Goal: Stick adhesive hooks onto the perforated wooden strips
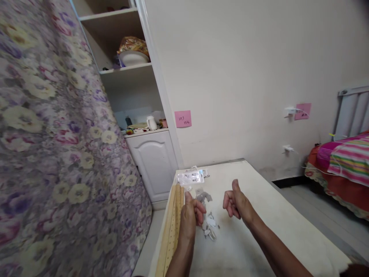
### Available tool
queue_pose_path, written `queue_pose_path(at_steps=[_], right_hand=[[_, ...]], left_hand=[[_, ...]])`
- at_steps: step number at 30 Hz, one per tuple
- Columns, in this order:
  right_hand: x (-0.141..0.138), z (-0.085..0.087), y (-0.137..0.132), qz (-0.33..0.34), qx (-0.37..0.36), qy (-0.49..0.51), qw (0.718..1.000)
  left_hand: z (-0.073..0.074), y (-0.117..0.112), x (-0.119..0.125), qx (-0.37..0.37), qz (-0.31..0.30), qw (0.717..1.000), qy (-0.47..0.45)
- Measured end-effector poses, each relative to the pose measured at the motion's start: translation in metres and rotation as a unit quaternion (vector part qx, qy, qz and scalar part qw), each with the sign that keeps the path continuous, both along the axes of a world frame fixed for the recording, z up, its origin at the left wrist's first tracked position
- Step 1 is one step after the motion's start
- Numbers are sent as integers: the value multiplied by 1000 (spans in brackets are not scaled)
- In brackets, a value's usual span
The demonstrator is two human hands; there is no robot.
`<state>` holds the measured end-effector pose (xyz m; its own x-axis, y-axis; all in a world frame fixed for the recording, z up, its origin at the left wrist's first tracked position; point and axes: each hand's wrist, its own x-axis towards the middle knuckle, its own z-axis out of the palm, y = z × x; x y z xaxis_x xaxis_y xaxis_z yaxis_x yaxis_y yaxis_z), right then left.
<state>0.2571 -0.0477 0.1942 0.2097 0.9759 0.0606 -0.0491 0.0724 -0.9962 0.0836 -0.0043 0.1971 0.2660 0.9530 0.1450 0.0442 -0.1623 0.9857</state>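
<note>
My left hand [191,215] is held over the table's left part, thumb pointing up and fingers curled in, with nothing visible in it. Beneath and beside it lie wooden strips [173,223] with rows of small marks or holes. To its right is a little pile of small white pieces [211,223], too small to name. Just beyond the hand rest some flat grey pieces [204,197]. My right hand [238,202] hovers apart from these, thumb raised, fingers curled, also holding nothing I can see.
On the pale table [273,219], a clear plastic pack [189,177] lies at the far left corner. A flowered curtain [66,154] hangs at left beside a white cabinet [154,165]. Pink notes [183,119] and plugged-in chargers [287,149] are on the wall; a bed [346,161] stands right.
</note>
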Motion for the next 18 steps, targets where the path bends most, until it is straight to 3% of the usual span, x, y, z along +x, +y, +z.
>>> queue_pose_path(at_steps=[13,15,18], right_hand=[[7,-6,0,-3,14,-7,1000],[5,-7,-1,4,8,-19,1000],[-4,-19,-4,39,-5,-59,997]], left_hand=[[-1,2,1,4,8,1000,8],[-7,3,-2,29,15,998,53],[-28,4,-13,90,59,970,217]])
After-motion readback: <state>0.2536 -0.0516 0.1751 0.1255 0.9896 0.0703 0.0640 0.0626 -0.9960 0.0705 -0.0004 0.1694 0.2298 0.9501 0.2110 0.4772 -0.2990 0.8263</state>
